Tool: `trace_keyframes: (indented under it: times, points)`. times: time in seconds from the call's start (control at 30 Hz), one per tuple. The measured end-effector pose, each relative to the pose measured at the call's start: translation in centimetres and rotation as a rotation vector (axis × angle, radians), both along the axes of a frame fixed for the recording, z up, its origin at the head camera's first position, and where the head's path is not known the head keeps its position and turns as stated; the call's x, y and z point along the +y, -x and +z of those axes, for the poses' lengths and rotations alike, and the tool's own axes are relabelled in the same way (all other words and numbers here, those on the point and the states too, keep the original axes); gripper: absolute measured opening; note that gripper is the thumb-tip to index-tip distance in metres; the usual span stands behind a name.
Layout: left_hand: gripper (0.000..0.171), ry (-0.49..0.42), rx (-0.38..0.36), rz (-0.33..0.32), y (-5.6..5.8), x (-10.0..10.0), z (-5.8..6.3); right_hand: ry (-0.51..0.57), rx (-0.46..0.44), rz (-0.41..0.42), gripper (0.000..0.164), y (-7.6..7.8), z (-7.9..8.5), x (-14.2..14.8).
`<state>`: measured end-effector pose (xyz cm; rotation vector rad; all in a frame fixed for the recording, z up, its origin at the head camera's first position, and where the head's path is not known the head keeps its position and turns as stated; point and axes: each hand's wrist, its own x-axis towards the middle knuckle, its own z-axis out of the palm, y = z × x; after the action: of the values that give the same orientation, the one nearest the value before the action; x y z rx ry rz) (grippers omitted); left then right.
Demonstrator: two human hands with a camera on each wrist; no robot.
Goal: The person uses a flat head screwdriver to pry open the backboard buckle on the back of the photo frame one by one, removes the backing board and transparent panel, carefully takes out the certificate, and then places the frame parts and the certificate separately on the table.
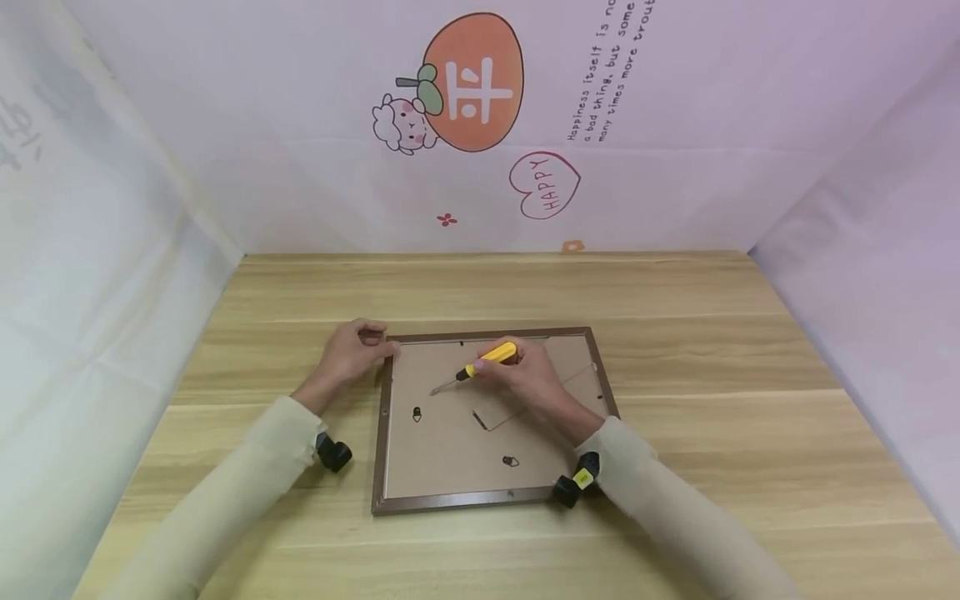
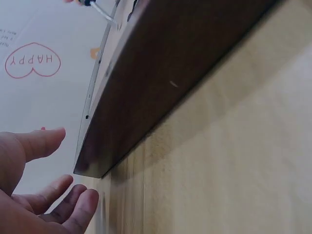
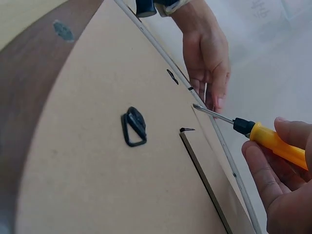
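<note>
A brown picture frame (image 1: 465, 500) lies back side up on the table, its tan backing board (image 1: 442, 458) showing. My right hand (image 1: 536, 379) grips the yellow handle of a screwdriver (image 3: 278, 144) between thumb and fingers. The screwdriver's metal shaft slants down to the left over the upper part of the board. At the frame's far left corner is my left hand (image 1: 351, 354), thumb by the edge, fingers loosely bent; the left wrist view shows thumb and fingers spread around that corner. Two black hanging hooks (image 1: 417, 413) (image 3: 134, 127) sit on the board.
A stand flap (image 1: 517, 414) is outlined in the board's right half. Small dark tabs (image 1: 600, 397) line the frame's inner edge. The wood-grain table (image 1: 720, 333) extends around the frame, bounded by white printed cloth walls (image 1: 315, 192) at the back and sides.
</note>
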<state>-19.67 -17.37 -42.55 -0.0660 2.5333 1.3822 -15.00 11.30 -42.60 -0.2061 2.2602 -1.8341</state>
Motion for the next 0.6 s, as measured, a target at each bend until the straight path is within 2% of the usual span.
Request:
trace_keyframes:
  times: [0.13,0.37,0.6]
  points:
    - [0.049,-0.044,-0.017,0.019,0.8,0.3,-0.5,0.030,0.008,0.006,0.031,-0.2,0.0,0.3]
    - [0.030,-0.103,0.017,0.080,1.5,0.2,-1.9,0.061,0.007,0.004,0.030,-0.3,-0.1,0.4]
    - [0.027,-0.038,0.097,0.014,1.5,0.3,-2.1,0.108,0.004,-0.017,0.033,-0.4,0.2,0.7]
